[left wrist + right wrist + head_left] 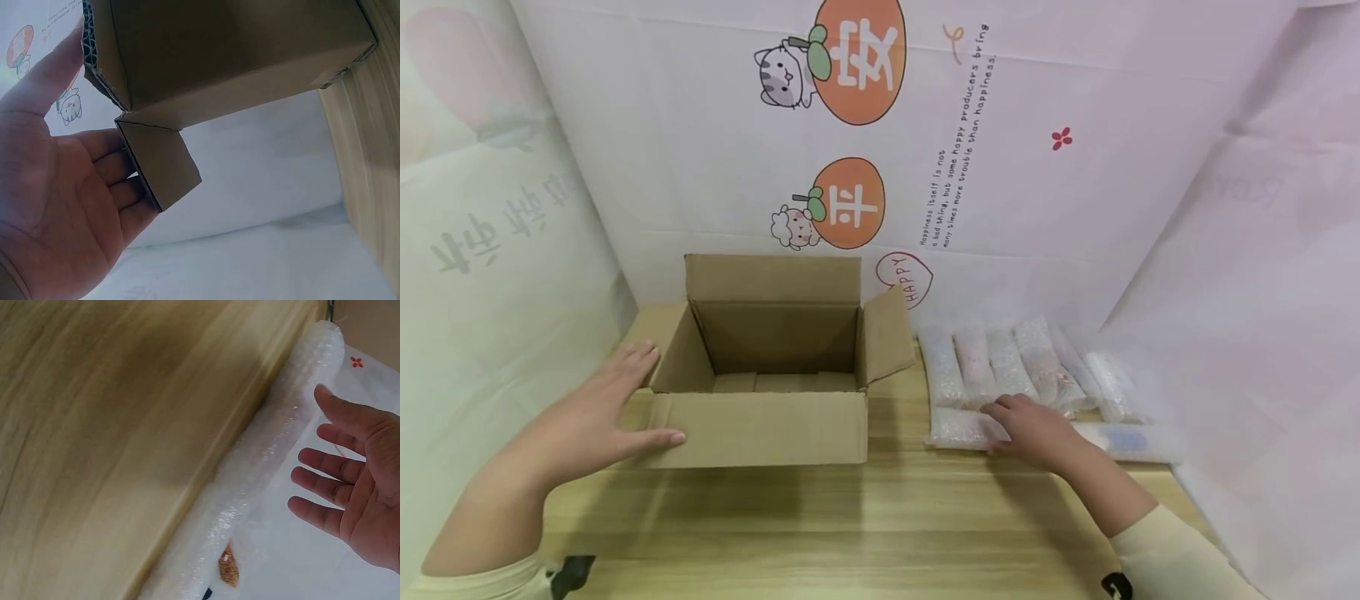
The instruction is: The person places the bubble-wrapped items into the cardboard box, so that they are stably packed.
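An open cardboard box [760, 427] stands left of centre with its flaps folded outward; the part of its inside that shows holds nothing. My left hand [576, 429] is at its left side, fingers by the left side flap [658, 321] and thumb by the front flap. In the left wrist view the fingers pass behind a small flap [164, 164], fairly straight. My right hand [1037, 433] hovers over a bubble-wrapped package [958, 427] lying crosswise in front of several others. In the right wrist view its fingers [322, 487] are spread and loosely bent, with nothing held.
Several bubble-wrapped packages [942, 367] lie side by side against the back wall sheet [1000, 100]. Another wrapped piece [1131, 440] with a blue patch lies at the right. White printed sheets enclose the wooden table [820, 533] at back and sides.
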Action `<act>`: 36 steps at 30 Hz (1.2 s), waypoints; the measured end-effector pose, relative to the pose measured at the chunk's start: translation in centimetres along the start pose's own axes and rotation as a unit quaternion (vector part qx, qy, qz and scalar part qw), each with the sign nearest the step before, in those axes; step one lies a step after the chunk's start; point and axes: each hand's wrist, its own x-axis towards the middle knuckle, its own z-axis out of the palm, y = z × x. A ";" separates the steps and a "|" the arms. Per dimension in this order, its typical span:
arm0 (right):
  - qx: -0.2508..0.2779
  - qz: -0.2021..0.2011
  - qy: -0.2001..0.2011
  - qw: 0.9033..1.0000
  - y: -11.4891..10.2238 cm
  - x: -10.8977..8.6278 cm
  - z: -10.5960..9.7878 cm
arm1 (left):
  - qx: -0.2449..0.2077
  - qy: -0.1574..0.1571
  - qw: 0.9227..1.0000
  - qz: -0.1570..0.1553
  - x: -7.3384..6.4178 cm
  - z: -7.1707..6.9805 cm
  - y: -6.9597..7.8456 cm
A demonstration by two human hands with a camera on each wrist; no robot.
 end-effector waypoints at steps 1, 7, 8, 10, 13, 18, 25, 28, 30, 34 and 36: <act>0.003 0.004 -0.002 1.000 0.1 0.0 0.2 | -0.001 0.000 1.000 0.001 0.0 0.0 0.0; 0.013 0.010 -0.012 1.000 0.5 0.1 0.9 | -0.002 -0.003 1.000 -0.001 0.2 -0.1 0.0; 0.013 0.008 -0.012 1.000 0.5 0.2 0.9 | -0.003 -0.003 1.000 -0.002 0.2 -0.1 0.0; 0.012 0.005 -0.009 1.000 0.6 0.4 1.1 | -0.008 -0.005 1.000 -0.004 0.2 -0.1 -0.1; 0.005 -0.005 0.001 1.000 0.6 0.6 1.2 | -0.013 -0.008 1.000 -0.007 0.1 -0.2 -0.1; 0.011 -0.007 0.008 1.000 0.6 0.6 1.2 | -0.017 -0.010 1.000 -0.009 -0.1 -0.1 -0.1; 0.042 -0.006 -0.004 0.999 0.4 0.3 0.5 | -0.017 -0.008 1.000 -0.005 0.0 0.1 -0.2; 0.051 -0.007 0.002 0.999 0.6 0.1 -0.1 | -0.016 -0.007 1.000 -0.004 0.1 0.2 -0.3; 0.052 -0.010 0.010 0.999 0.7 0.1 -0.7 | -0.016 -0.008 1.000 -0.004 0.2 0.2 -0.3; 0.045 -0.015 0.021 0.999 0.9 0.1 -2.2 | -0.015 -0.009 1.000 -0.006 0.2 0.2 -0.2; 0.043 -0.013 0.024 0.999 1.0 0.2 -3.1 | -0.014 -0.009 1.000 -0.007 0.2 0.2 -0.2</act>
